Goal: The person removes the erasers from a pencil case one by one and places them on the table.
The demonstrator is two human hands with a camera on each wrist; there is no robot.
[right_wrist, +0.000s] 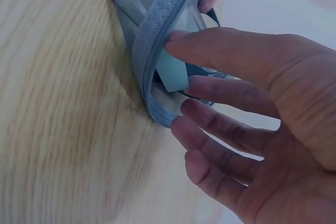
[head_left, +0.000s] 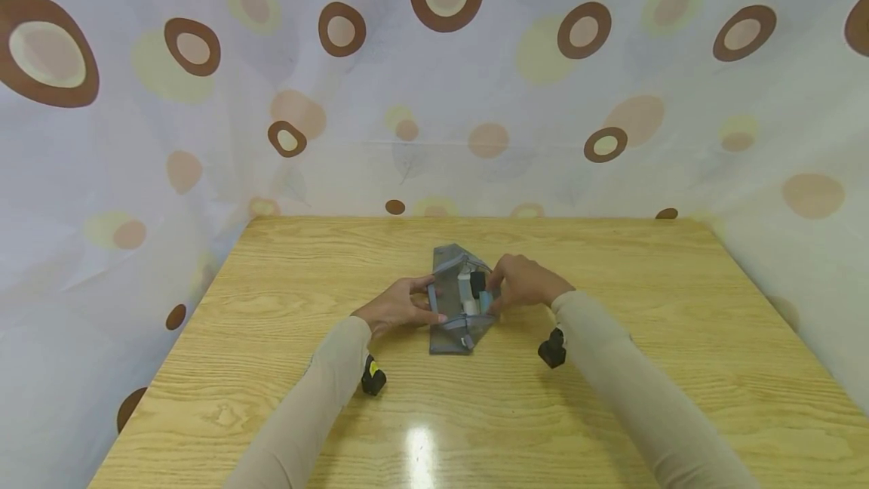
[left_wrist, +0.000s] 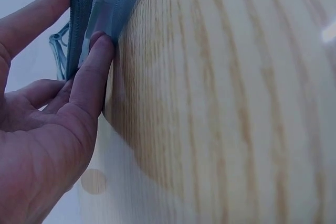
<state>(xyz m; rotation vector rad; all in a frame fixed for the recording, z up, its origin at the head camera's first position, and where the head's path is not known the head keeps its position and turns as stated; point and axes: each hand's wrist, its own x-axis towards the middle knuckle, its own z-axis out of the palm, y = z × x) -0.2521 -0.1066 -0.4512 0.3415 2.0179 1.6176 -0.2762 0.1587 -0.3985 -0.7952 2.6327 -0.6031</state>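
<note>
Long beige sleeves cover both arms: the left sleeve (head_left: 299, 406) fills the lower centre-left of the head view, the right sleeve (head_left: 638, 376) the lower right. Both are plain, smooth fabric with faint soft creases, and each ends at the wrist, leaving the hands bare. Below the left cuff sits a small, blocky black wrist camera (head_left: 373, 381) with a yellow marking (head_left: 374, 368); a second angular black camera (head_left: 553, 351) sits below the right cuff.
</note>
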